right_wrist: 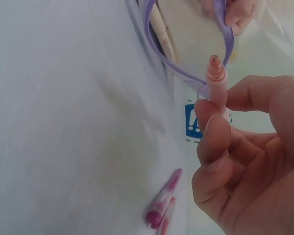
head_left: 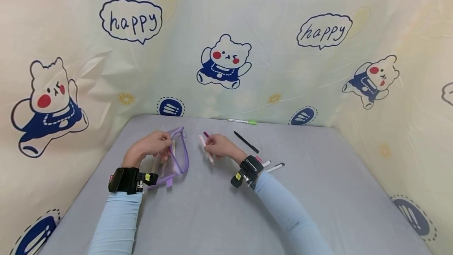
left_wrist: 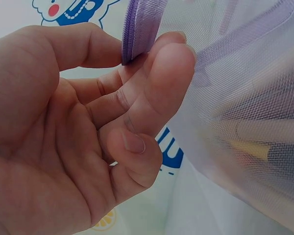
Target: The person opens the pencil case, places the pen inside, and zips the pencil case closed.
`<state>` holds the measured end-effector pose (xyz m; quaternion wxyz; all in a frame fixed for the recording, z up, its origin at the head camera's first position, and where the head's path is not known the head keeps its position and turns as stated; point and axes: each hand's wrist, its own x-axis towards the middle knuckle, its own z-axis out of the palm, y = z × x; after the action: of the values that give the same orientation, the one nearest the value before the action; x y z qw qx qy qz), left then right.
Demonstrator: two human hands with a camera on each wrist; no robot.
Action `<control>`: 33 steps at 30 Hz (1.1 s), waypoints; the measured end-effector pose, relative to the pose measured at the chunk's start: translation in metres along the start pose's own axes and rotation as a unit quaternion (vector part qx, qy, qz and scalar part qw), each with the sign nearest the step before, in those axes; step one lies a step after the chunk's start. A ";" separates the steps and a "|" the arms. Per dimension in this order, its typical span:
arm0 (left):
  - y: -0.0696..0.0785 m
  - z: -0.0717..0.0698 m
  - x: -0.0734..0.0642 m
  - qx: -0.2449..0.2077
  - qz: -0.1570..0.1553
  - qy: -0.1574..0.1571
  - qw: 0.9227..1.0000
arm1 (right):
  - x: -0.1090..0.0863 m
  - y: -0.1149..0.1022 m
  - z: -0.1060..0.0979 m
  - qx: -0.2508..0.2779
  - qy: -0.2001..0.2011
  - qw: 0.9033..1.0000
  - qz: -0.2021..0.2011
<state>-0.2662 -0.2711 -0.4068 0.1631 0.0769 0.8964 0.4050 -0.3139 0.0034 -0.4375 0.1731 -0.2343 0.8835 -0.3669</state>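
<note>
My left hand (head_left: 155, 143) pinches the purple zip edge (left_wrist: 142, 32) of a see-through mesh pencil pouch (head_left: 186, 160) between thumb and fingers. The pouch's mouth gapes toward the right, and several pens (left_wrist: 250, 132) show dimly through the mesh. A cream marker (right_wrist: 160, 32) lies inside, just past the opening. To the right of the pouch, my right hand (head_left: 221, 146) pinches a pale pink pen (right_wrist: 217, 90), held above the table with one end toward the pouch. A magenta pen (right_wrist: 161, 203) and a reddish pen (right_wrist: 166, 218) lie on the cloth close to this hand.
On the grey tablecloth (head_left: 212, 215), a black pen (head_left: 245, 141) lies right of my right hand. Two white pens (head_left: 276, 167) are partly behind that wrist, near a small red item (head_left: 258, 159). A green-and-white marker (head_left: 242, 121) lies by the back edge, before a printed curtain (head_left: 269, 70).
</note>
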 end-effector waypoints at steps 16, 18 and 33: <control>0.002 0.000 -0.001 0.000 0.000 0.000 1.000 | 0.010 -0.012 0.008 0.026 -0.016 0.999 -0.013; 0.003 -0.001 -0.002 0.001 0.003 0.000 1.000 | 0.012 -0.015 0.009 0.027 -0.017 0.999 -0.018; 0.002 0.002 -0.002 0.004 0.004 0.006 1.000 | 0.025 -0.027 0.026 0.053 -0.037 0.998 0.003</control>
<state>-0.2636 -0.2692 -0.4060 0.1560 0.0787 0.8987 0.4022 -0.3145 -0.0418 -0.4392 0.2184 -0.2356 0.8566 -0.4038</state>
